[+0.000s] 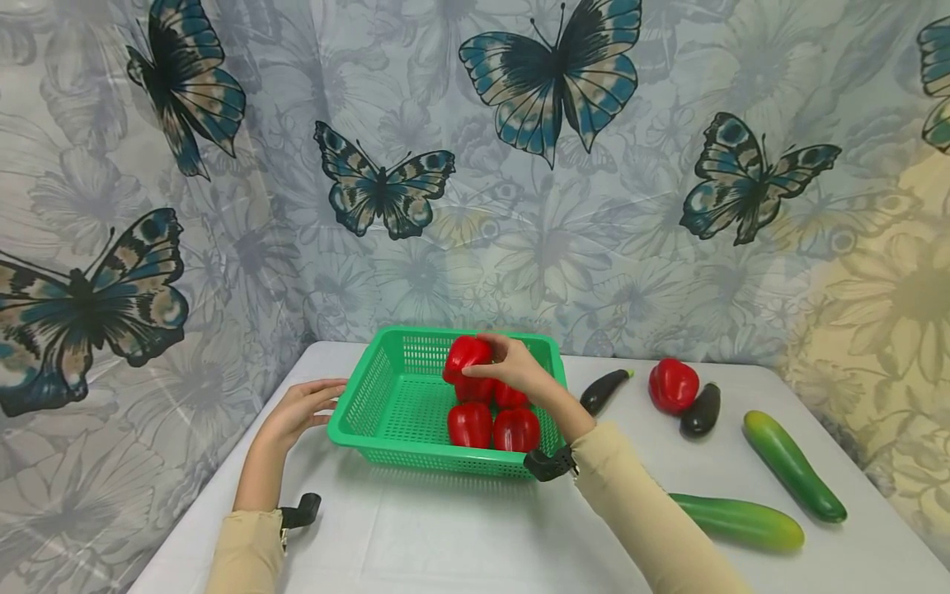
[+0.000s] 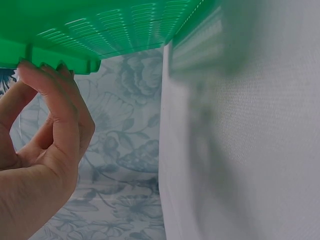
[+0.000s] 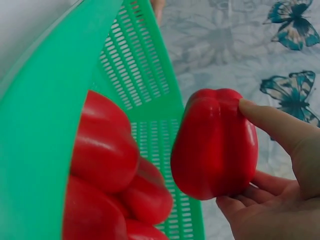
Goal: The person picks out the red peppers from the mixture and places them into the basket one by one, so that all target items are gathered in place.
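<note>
My right hand (image 1: 512, 367) grips a red bell pepper (image 3: 215, 145) between thumb and fingers. In the head view this pepper overlaps the others at the back of the green plastic basket (image 1: 404, 452). Several more red bell peppers (image 1: 470, 425) lie in the basket's right half. At the basket's left side, my left hand (image 1: 297, 408) has its fingers loosely bent. Its fingertips (image 2: 62, 67) meet the outer rim in the left wrist view.
Right of the basket on the white table (image 1: 445, 536) lie a long eggplant (image 1: 604, 390), another red bell pepper (image 1: 673, 385), a smaller eggplant (image 1: 701, 411), and two green cucumber-like vegetables, one upright-angled (image 1: 794, 464) and one nearer (image 1: 738, 521). Butterfly-print cloth (image 1: 505, 272) hangs behind.
</note>
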The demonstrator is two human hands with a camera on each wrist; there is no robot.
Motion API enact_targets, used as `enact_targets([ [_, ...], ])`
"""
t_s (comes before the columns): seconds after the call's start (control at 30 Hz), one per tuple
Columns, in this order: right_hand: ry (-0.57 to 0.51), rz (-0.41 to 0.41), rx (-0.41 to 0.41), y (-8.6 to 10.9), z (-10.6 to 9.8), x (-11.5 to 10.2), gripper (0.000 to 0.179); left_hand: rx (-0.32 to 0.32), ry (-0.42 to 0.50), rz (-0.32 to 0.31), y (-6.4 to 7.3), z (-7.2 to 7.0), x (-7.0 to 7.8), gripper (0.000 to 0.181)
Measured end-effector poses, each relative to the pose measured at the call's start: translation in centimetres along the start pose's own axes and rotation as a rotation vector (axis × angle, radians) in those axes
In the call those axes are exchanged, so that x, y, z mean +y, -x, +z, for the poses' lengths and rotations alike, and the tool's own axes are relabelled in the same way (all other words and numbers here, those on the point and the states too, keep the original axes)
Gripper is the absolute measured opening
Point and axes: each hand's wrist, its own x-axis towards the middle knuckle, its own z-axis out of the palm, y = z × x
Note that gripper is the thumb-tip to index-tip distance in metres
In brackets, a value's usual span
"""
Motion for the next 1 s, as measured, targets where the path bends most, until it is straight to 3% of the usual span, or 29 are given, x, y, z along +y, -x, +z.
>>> enact_targets([
  [0.27,-0.051,-0.007,-0.066,-0.4,1.2,0.1,0.072,0.002,0.004,0.005,-0.1,-0.1,-0.2,0.055],
  [0.53,-0.043,0.049,-0.101,-0.6,2.2,0.3,0.07,0.004,0.007,0.003,0.0,-0.1,0.0,0.058],
  [1.0,-0.033,0.078,-0.187,-1.1,3.7,0.8,0.072,-0.001,-0.002,0.01,-0.1,-0.1,-0.1,0.058],
])
